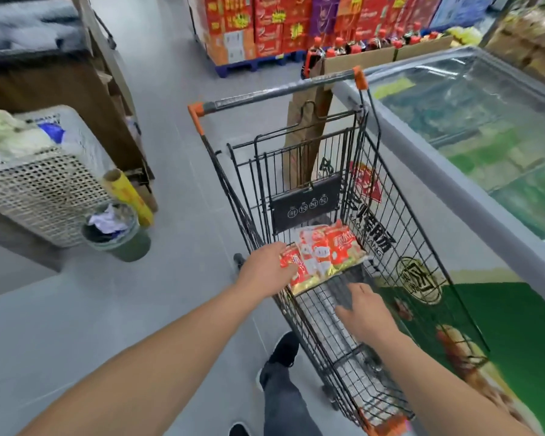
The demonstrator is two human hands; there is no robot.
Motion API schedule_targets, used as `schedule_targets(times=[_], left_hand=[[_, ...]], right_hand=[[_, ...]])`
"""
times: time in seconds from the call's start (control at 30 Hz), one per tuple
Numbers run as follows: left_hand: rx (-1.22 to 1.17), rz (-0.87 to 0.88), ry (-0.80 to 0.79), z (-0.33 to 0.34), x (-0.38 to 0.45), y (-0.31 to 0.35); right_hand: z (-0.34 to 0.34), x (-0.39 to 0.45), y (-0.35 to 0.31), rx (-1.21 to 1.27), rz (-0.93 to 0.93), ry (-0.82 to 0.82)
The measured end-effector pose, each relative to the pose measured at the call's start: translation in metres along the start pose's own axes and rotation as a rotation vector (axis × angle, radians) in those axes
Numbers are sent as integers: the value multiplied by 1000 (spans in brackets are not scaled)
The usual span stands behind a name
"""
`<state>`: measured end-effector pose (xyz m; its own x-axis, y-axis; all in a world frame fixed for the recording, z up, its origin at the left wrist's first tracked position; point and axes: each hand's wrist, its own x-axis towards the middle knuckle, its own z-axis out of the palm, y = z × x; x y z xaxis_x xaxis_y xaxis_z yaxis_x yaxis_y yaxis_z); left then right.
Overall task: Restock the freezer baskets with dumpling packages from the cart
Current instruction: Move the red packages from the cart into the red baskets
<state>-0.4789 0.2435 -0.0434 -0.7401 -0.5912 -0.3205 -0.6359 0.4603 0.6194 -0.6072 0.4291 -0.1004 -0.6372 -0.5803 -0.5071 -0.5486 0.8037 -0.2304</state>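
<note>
Dumpling packages (321,256) — my left hand (265,269) grips their near edge, right hand (367,313) spread, empty; loose one-edge hold risks dropping them.

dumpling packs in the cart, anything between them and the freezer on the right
Yes. The cart's wire side wall stands between the dumpling packs and the freezer, and closed glass lids cover it. The left hand already grips the packs; the right hand reaches in, open.
</note>
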Motion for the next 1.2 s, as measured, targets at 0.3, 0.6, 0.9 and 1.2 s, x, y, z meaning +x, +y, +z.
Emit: schedule_targets(times=[0.3, 0.6, 0.9, 1.2], left_hand=[[120, -11, -185, 34, 115, 1], [198, -19, -400, 106, 204, -20], [289, -32, -588, 196, 284, -68], [32, -366, -472, 227, 335, -84]], right_hand=[[-12, 111, 13, 157, 75, -120], [29, 178, 39, 285, 253, -280], [102, 265, 59, 635, 533, -367], [124, 310, 58, 1221, 899, -100]])
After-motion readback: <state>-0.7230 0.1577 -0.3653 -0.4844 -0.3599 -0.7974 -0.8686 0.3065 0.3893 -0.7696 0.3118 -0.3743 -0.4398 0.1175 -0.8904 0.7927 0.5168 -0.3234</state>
